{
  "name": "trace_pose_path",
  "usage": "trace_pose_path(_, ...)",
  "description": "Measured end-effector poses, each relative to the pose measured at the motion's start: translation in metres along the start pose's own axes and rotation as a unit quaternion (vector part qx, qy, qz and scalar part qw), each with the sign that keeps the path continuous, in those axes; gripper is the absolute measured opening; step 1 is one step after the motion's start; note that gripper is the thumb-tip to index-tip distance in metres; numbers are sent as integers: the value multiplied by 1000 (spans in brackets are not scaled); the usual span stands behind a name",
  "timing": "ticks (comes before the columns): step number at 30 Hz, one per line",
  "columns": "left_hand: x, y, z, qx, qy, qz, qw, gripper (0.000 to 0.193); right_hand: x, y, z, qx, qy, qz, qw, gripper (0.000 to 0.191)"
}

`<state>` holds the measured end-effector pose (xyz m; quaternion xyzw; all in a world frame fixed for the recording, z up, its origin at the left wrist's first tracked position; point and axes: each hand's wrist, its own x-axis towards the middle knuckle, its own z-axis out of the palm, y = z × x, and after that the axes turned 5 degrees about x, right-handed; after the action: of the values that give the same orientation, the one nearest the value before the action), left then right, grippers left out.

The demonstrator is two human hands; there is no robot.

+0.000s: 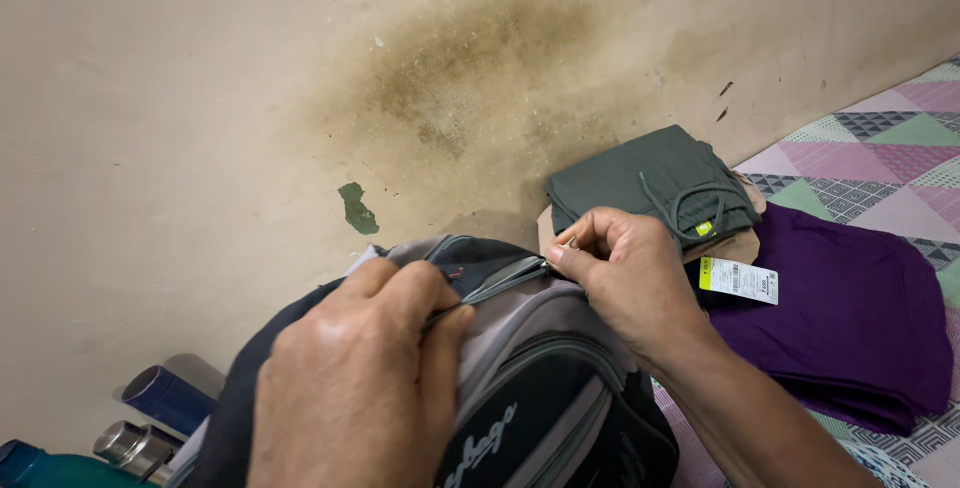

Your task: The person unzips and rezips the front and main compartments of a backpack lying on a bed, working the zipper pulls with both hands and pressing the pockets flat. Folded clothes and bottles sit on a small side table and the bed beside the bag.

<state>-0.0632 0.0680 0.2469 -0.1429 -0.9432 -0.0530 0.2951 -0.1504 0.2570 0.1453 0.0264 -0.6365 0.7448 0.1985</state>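
fingers of right hand [625, 273] pinched on zipper pull [571, 244] | left hand [360, 378] clamped on backpack [530, 388] top

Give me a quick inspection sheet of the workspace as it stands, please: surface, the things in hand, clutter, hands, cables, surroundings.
Surface: patterned mat with triangles, at right.
Things in hand: grey and black backpack, upright against the wall; zipper pull at its top.
Clutter: folded grey garment with drawstring; folded purple garment with a paper tag; bottles at lower left.
Hands: left hand grips the backpack's top edge; right hand pinches the zipper pull.
Cables: nothing seen.
Surroundings: beige wall with a dark stain and chipped paint.
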Motion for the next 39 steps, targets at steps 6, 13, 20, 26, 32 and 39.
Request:
trace_pose_path(6, -5, -36, -1, 55, -43, -30, 997, 18, -6, -9, 4, 28, -40, 11, 999, 4)
trace_pose_path(13, -12, -85, 5, 89, -82, -191, 974, 32, -13, -20, 19, 27, -111, -38, 993, 5)
trace_pose_path(20, 27, -29, 8, 177, -47, 47, 982, 52, -15, -19, 29, 40, -130, -87, 987, 7)
trace_pose_path(26, 65, 18, 16, 194, -341, -152, 907, 43, -6, -16, 17, 37, -137, -71, 987, 7)
trace_pose_path(32, 73, 46, 19, 146, -335, -126, 922, 21, 7, -8, -2, 22, -139, -71, 987, 8)
trace_pose_path(39, 86, 64, 35, 186, -342, -109, 915, 16, 26, 3, -28, 6, -137, -27, 990, 8)
